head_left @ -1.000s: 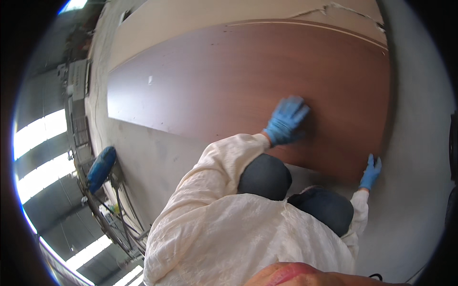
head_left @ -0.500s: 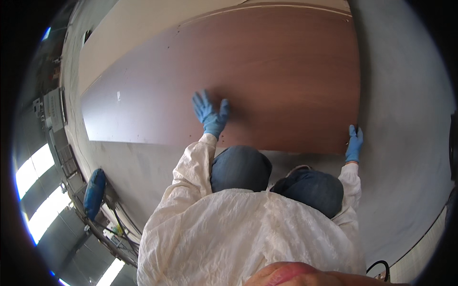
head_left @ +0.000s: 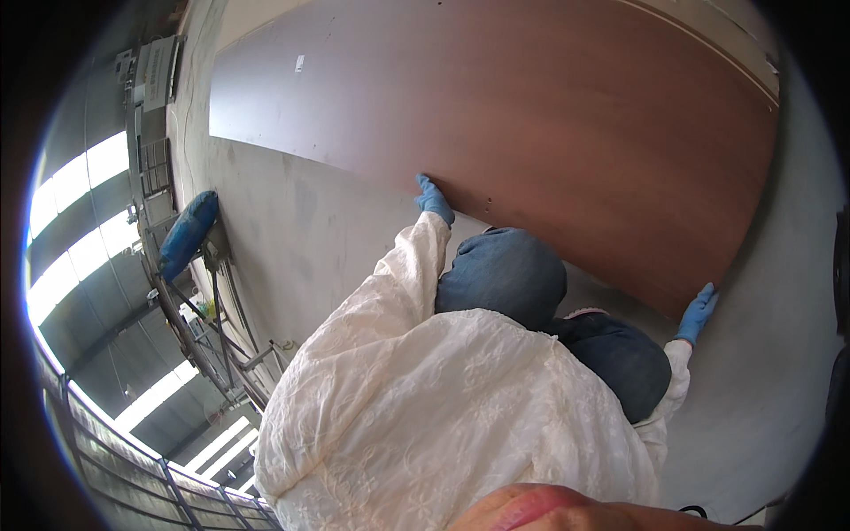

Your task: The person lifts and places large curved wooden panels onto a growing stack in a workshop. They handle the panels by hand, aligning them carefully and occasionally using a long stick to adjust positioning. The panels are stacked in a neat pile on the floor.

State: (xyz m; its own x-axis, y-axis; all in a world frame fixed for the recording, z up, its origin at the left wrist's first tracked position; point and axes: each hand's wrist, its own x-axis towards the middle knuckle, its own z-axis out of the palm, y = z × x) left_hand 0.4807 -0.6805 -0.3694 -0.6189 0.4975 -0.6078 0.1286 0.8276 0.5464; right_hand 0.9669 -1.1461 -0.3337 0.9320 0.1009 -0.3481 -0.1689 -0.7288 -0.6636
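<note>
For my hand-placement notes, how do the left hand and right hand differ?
The left hand is at the near long edge of the brown board; the right hand is at its near right corner. The left hand points up-left in the picture, the right hand up-right. Both wear blue gloves.

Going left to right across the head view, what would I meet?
Long blue rounded bundle, small white rectangular sticker on the reddish-brown flat panel, left blue-gloved hand, left blue-trousered knee, right blue-trousered knee, right blue-gloved hand.
</note>
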